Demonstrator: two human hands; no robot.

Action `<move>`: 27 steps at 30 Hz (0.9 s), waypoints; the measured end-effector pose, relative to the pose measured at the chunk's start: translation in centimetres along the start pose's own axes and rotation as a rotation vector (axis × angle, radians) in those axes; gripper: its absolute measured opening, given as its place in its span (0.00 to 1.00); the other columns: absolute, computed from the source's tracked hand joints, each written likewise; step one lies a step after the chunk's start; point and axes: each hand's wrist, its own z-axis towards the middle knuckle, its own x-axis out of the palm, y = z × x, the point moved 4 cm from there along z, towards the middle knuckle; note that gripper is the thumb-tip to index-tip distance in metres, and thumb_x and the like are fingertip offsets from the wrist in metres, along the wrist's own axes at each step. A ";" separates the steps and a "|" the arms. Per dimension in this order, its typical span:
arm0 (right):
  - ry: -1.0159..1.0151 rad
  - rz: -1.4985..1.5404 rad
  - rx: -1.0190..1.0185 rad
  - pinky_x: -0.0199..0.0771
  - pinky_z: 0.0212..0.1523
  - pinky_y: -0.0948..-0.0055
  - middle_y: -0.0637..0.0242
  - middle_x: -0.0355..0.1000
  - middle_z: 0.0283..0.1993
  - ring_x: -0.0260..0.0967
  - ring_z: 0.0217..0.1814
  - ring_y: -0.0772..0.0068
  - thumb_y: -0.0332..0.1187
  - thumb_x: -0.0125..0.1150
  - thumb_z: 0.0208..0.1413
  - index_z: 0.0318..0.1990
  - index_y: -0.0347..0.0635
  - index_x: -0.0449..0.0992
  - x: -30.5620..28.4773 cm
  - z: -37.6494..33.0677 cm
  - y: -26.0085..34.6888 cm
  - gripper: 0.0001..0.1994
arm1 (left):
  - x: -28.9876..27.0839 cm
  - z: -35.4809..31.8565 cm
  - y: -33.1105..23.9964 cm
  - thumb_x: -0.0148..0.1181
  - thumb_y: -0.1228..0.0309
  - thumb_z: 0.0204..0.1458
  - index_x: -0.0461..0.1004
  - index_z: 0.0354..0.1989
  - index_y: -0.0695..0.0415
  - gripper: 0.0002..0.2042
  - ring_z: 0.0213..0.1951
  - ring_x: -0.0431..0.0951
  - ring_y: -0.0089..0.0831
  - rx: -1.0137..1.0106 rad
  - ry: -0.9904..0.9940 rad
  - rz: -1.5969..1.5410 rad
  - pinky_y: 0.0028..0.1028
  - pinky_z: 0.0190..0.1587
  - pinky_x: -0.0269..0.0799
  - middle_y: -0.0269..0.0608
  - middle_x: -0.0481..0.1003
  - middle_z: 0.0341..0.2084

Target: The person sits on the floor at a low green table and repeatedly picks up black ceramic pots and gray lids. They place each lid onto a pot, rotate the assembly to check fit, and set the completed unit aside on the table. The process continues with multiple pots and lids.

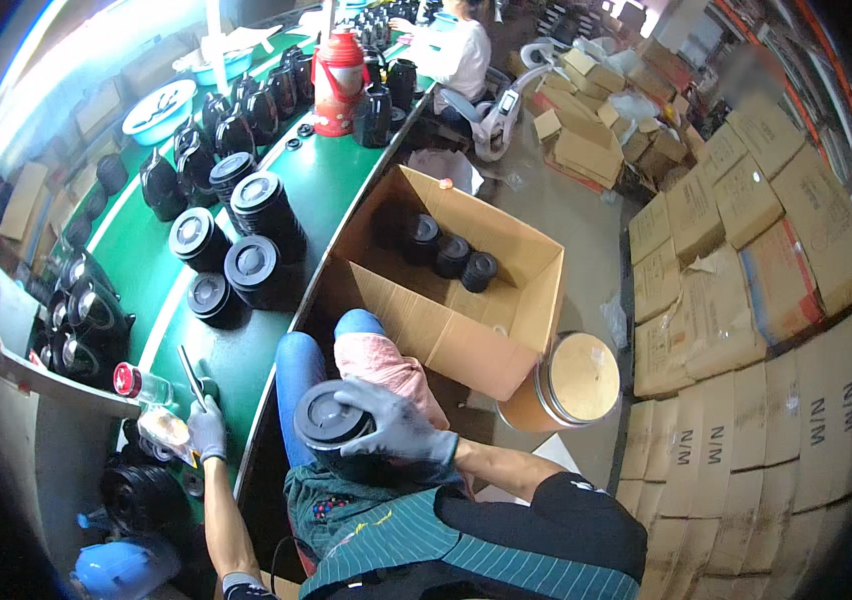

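Observation:
My right hand (pixel 396 425), in a grey glove, is closed around the side of a black round lidded container (pixel 333 412) held over my lap. Out to the left, my gloved left hand (pixel 208 432) is at the green bench, its fingers closed on a slim dark handle-like piece (pixel 192 374); its exact kind is unclear. Beside that hand are a clear jar with a red lid (pixel 142 384) and a clear plastic bag (pixel 166 430). Further along the bench stand several stacks of black round lidded pieces (pixel 251 262).
An open cardboard box (pixel 486 340) with 3 black round pieces inside stands right of my knees, next to a round drum (pixel 581 378). A red thermos (pixel 339 85) and black jugs (pixel 236 130) stand up the bench. Stacked cartons (pixel 736 300) line the right; a person (pixel 456 50) sits far off.

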 end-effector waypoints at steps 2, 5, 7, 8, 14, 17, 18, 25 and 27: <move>-0.146 0.078 -0.015 0.65 0.78 0.58 0.47 0.71 0.74 0.67 0.78 0.55 0.52 0.81 0.54 0.67 0.32 0.76 -4.3 2.4 2.7 0.40 | -2.1 -2.9 -1.0 0.56 0.53 0.70 0.76 0.61 0.63 0.24 0.59 0.79 0.62 0.195 -0.276 -0.008 0.52 0.61 0.74 0.67 0.79 0.56; -0.327 0.334 0.145 0.72 0.70 0.66 0.52 0.80 0.64 0.77 0.67 0.64 0.43 0.77 0.62 0.64 0.31 0.78 -7.6 6.5 1.7 0.29 | -7.8 -9.8 -4.3 0.67 0.55 0.64 0.66 0.75 0.62 0.35 0.73 0.67 0.59 0.552 -0.403 -0.234 0.50 0.74 0.63 0.65 0.67 0.71; -0.386 0.485 0.214 0.75 0.62 0.70 0.60 0.81 0.57 0.77 0.57 0.70 0.43 0.68 0.69 0.62 0.32 0.80 -6.2 7.6 -1.6 0.24 | -10.1 -15.0 -9.3 0.74 0.54 0.58 0.64 0.77 0.54 0.41 0.74 0.66 0.62 0.985 -0.380 -0.372 0.56 0.74 0.63 0.66 0.63 0.74; -0.349 0.773 0.313 0.76 0.59 0.72 0.65 0.81 0.55 0.77 0.53 0.73 0.46 0.63 0.72 0.62 0.32 0.80 -3.9 8.2 -3.9 0.24 | -10.5 -15.8 -11.1 0.76 0.54 0.57 0.61 0.79 0.50 0.43 0.75 0.64 0.64 1.043 -0.285 -0.409 0.57 0.74 0.63 0.65 0.59 0.76; 0.122 1.500 0.557 0.71 0.72 0.66 0.63 0.75 0.70 0.73 0.68 0.69 0.63 0.38 0.79 0.73 0.36 0.70 6.3 17.0 -1.5 0.38 | -10.0 -12.3 -7.3 0.79 0.65 0.53 0.65 0.70 0.44 0.37 0.71 0.70 0.66 0.581 -0.166 -0.980 0.53 0.71 0.70 0.69 0.60 0.74; 0.409 1.451 0.606 0.63 0.77 0.52 0.51 0.66 0.78 0.66 0.78 0.55 0.71 0.29 0.76 0.81 0.40 0.59 7.1 18.8 0.5 0.45 | -18.5 -7.9 -11.5 0.83 0.73 0.44 0.77 0.56 0.54 0.29 0.67 0.75 0.64 0.740 -0.479 -0.554 0.51 0.68 0.74 0.68 0.67 0.70; 0.477 1.454 0.642 0.62 0.78 0.52 0.50 0.65 0.79 0.65 0.79 0.52 0.71 0.31 0.75 0.82 0.40 0.57 7.4 18.3 -0.3 0.46 | -20.7 -5.2 -13.1 0.84 0.73 0.42 0.79 0.51 0.56 0.27 0.66 0.76 0.63 0.798 -0.624 -0.415 0.50 0.68 0.74 0.67 0.67 0.71; 0.478 1.493 0.706 0.57 0.82 0.47 0.44 0.63 0.80 0.63 0.81 0.46 0.66 0.33 0.77 0.82 0.36 0.54 5.5 11.6 -7.6 0.44 | -22.2 23.2 -13.7 0.82 0.69 0.43 0.84 0.55 0.55 0.27 0.66 0.75 0.52 0.649 -0.677 -0.108 0.43 0.70 0.71 0.54 0.73 0.68; 0.343 1.601 0.734 0.57 0.83 0.43 0.42 0.63 0.80 0.62 0.81 0.42 0.67 0.35 0.75 0.82 0.35 0.55 5.5 10.0 -9.6 0.45 | -20.0 29.3 -17.4 0.81 0.65 0.44 0.83 0.59 0.50 0.29 0.65 0.75 0.55 0.778 -0.437 -0.259 0.44 0.69 0.71 0.54 0.73 0.66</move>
